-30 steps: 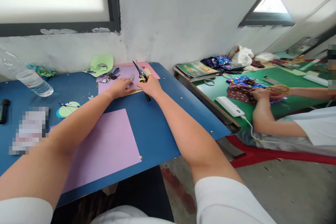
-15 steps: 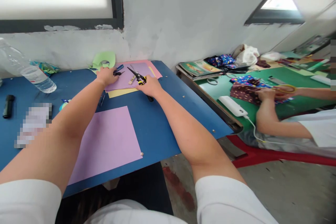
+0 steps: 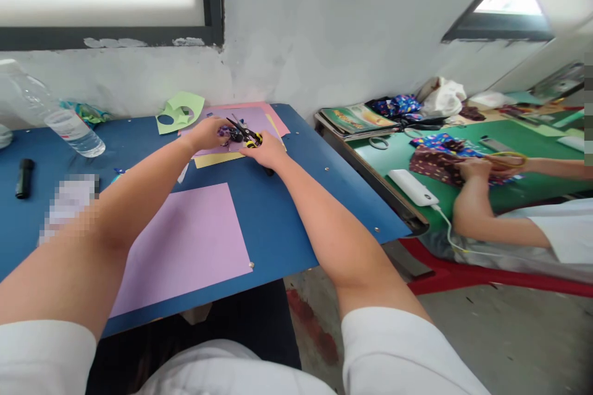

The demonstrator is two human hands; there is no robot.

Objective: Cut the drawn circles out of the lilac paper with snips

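My right hand (image 3: 267,151) is closed round the handles of black-and-yellow scissors (image 3: 250,134), whose blades point away to the left over the stacked sheets. My left hand (image 3: 210,134) is beside the blades, its fingers curled at a small dark purple, patterned thing (image 3: 225,131) that I cannot make out. Under both hands lie a purple sheet (image 3: 262,120), with yellow paper (image 3: 217,160) and pink paper (image 3: 273,114) showing at its edges. Left of them lies a green sheet (image 3: 192,103) with round holes cut in it. Nearer me is a large purple sheet (image 3: 194,234).
A water bottle (image 3: 76,129) and a black cylinder (image 3: 25,179) are on the left of the blue table (image 3: 306,197). To the right, a co-worker's hand (image 3: 475,170) handles brown patterned cloth (image 3: 433,163) at a green table, near a white power strip (image 3: 412,187) and magazines (image 3: 352,120).
My left hand has moved right, from beside the green sheet to the scissors' blades, and its fingers have curled. My right hand keeps the scissors in nearly the same place.
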